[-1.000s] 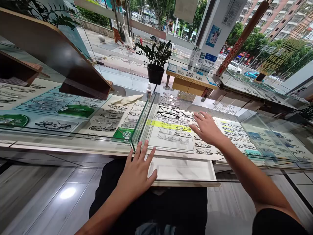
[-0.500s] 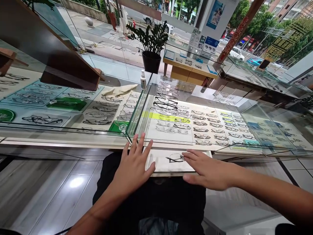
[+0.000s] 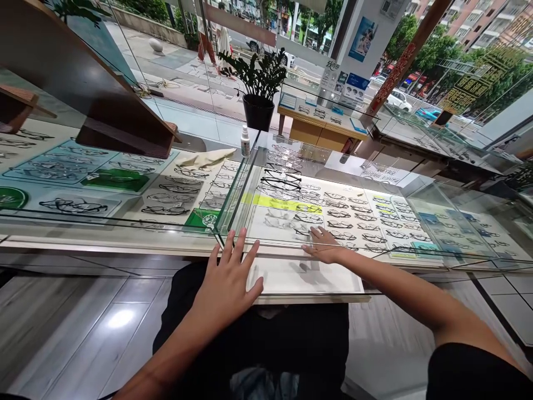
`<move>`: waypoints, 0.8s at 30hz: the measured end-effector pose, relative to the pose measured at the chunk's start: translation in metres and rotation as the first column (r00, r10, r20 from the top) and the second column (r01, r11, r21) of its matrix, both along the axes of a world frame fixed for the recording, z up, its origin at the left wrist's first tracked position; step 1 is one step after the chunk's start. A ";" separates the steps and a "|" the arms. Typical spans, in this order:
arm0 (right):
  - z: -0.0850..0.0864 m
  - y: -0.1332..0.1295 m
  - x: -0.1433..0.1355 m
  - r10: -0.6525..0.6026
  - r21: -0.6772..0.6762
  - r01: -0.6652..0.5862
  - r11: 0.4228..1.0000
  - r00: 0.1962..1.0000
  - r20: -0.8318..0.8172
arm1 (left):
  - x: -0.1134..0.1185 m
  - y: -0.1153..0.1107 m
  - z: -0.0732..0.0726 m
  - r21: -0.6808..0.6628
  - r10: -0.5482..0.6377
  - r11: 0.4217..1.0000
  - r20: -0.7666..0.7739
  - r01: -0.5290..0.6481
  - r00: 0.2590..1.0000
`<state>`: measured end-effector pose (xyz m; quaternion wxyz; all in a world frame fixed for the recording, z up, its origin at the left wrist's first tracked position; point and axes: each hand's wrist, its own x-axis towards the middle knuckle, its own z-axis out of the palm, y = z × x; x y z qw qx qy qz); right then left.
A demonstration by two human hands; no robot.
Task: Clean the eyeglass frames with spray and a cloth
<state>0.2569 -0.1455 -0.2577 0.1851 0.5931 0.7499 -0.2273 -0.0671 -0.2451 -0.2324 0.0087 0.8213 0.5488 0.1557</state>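
Note:
My left hand (image 3: pixel 229 278) lies with fingers spread at the front edge of the glass case, beside the left end of the pulled-out white tray (image 3: pixel 275 280); it holds nothing. Above the case front my right hand (image 3: pixel 327 246) is reached forward, its fingers closed on a pair of dark-framed glasses (image 3: pixel 303 231). Part of that pair is hidden by the fingers. Below it, the tray surface shows a shadow and no glasses. Rows of glasses (image 3: pixel 340 225) lie to the right of this hand, under a yellow strip (image 3: pixel 287 203) and beyond.
A white spray bottle (image 3: pixel 245 141) and a cream cloth (image 3: pixel 206 159) stand and lie on the glass top. Behind them is a potted plant (image 3: pixel 258 111). A dark wooden stand (image 3: pixel 125 125) is at the left. Glass edges run along the counter.
My right hand has moved forward and up from the tray to over the case, and the glasses that lay on the tray have gone with it. My left hand has stayed in place.

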 end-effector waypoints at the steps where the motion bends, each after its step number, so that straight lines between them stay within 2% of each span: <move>1: -0.005 0.005 0.000 0.001 0.016 -0.001 1.000 1.000 0.000 | 0.000 0.000 0.000 0.000 0.002 1.000 0.001 -0.002 1.000; 8: -0.033 0.029 0.001 0.012 0.071 -0.012 0.997 1.000 0.000 | 0.000 0.001 -0.001 -0.004 0.007 1.000 -0.007 -0.007 1.000; 14: -0.048 0.039 0.008 -0.003 0.067 0.002 0.998 1.000 0.009 | -0.001 0.001 -0.001 -0.002 0.008 1.000 -0.005 -0.008 1.000; 19: -0.050 0.042 0.010 -0.023 0.046 0.022 0.999 1.000 0.015 | 0.000 0.001 0.000 -0.011 0.008 1.000 -0.009 -0.008 1.000; 24: -0.038 0.041 0.007 -0.040 0.021 0.039 0.999 0.999 0.018 | 0.000 0.001 0.001 -0.019 0.007 1.000 0.001 -0.007 1.000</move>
